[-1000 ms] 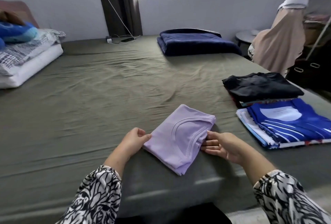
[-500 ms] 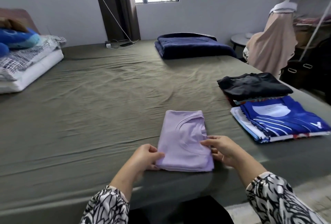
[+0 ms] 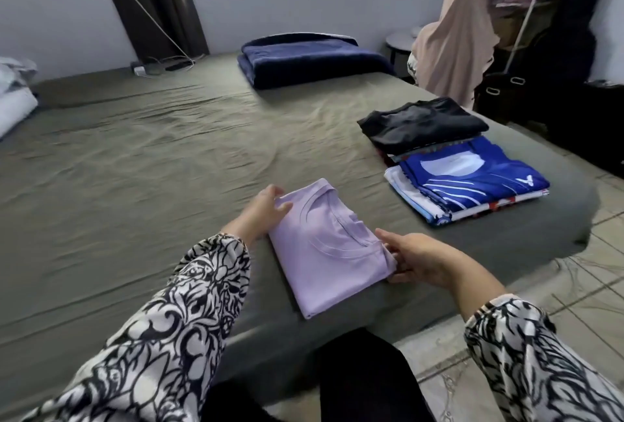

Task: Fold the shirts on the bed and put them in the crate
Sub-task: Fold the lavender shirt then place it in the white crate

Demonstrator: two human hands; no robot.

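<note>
Folded lilac T-shirt [image 3: 326,249] lying flat at the near edge of the olive-sheeted bed [image 3: 141,165], collar uppermost. Left hand [image 3: 261,215] grips the shirt's far left corner, thumb on top; right hand [image 3: 417,258] pinches its right edge. Beyond the lilac shirt to the right: a folded blue jersey [image 3: 472,175] and, behind it, a folded black shirt [image 3: 422,123].

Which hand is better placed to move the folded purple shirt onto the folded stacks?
The right hand, probably: it holds the lilac shirt edge nearest the blue-topped stack, while the left hand sits on the far side.
</note>
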